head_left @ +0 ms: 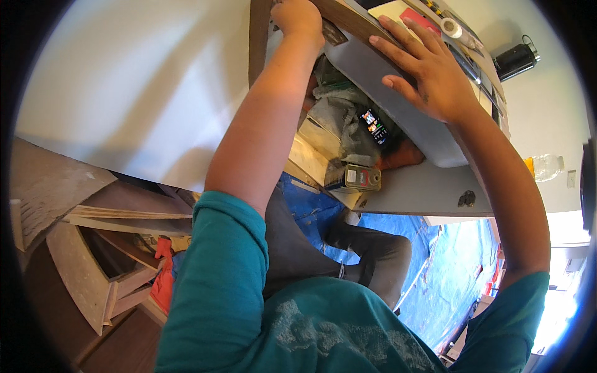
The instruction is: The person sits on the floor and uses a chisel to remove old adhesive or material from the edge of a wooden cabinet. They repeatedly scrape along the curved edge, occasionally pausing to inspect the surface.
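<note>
The right hand [426, 68] lies flat with fingers spread on a grey panel [398, 105], palm pressing down on its smooth face near the upper edge. The left hand [298, 18] is closed in a fist around the top of a brown wooden strip [260, 37] at the panel's far corner; what, if anything, sits inside the fist cannot be told.

The grey panel looks rigid and sheet-like, probably laminate or board, smooth enough to slide under a flat palm, so the edges and the rounded corner seem the surer places to grip. Its size suggests moderate weight, better carried with both hands well apart. Its long axis runs diagonally from the upper left, by the left hand, down toward the lower right, with the rounded corner pointing at the person's knees.

Below the panel sits a heap of grey cloth [339, 118] with a lit phone [374, 126] on it, and a tape measure [362, 178] on pale boards. A blue tarp [429, 261] covers the floor. Far right stand a black flask [515, 60] and a clear bottle [547, 166].
</note>
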`<state>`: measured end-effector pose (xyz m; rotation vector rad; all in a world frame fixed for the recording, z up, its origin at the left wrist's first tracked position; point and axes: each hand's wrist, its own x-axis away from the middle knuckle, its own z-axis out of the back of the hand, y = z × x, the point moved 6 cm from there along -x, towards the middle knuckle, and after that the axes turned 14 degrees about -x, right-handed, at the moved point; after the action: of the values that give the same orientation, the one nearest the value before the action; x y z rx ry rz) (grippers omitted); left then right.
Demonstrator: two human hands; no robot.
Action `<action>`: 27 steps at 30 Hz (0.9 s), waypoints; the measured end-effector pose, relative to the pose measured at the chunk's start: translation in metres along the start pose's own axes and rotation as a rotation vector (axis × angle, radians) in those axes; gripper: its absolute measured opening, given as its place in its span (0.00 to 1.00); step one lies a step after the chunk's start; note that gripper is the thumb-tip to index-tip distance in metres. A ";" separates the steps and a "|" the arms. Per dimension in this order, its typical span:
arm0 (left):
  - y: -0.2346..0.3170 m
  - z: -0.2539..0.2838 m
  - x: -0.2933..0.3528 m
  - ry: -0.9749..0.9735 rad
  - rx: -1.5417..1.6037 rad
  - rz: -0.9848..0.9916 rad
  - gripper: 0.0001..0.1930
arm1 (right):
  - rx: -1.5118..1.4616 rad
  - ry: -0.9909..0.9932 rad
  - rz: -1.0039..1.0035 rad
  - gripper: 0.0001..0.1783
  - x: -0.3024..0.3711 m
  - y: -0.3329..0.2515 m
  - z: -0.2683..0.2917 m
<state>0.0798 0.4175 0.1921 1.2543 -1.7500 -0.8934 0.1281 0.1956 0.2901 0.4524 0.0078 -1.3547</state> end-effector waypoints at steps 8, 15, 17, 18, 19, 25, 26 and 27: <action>0.005 -0.005 0.012 -0.047 0.023 0.049 0.34 | 0.006 -0.015 -0.010 0.30 0.002 -0.003 0.003; -0.011 -0.005 -0.011 -0.097 0.191 0.022 0.29 | -0.003 -0.016 -0.005 0.31 -0.002 -0.006 0.005; -0.008 -0.012 -0.001 -0.203 0.391 -0.012 0.30 | 0.009 -0.026 -0.020 0.31 0.001 -0.003 0.005; -0.008 -0.014 0.005 -0.251 0.414 0.006 0.31 | 0.011 -0.027 -0.029 0.31 0.001 -0.002 0.007; -0.010 -0.011 0.011 -0.292 0.436 0.025 0.32 | 0.008 -0.031 -0.033 0.31 0.001 -0.003 0.006; -0.020 -0.005 0.015 -0.311 0.415 0.047 0.34 | -0.018 -0.034 -0.054 0.31 0.000 -0.004 0.006; -0.021 -0.004 0.013 -0.301 0.401 0.045 0.33 | -0.017 -0.036 -0.053 0.31 -0.001 -0.004 0.006; -0.023 -0.002 0.011 -0.292 0.388 0.043 0.33 | -0.017 -0.039 -0.053 0.31 -0.001 -0.005 0.006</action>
<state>0.0888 0.4008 0.1755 1.3731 -2.2551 -0.7629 0.1214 0.1940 0.2944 0.4145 -0.0007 -1.4143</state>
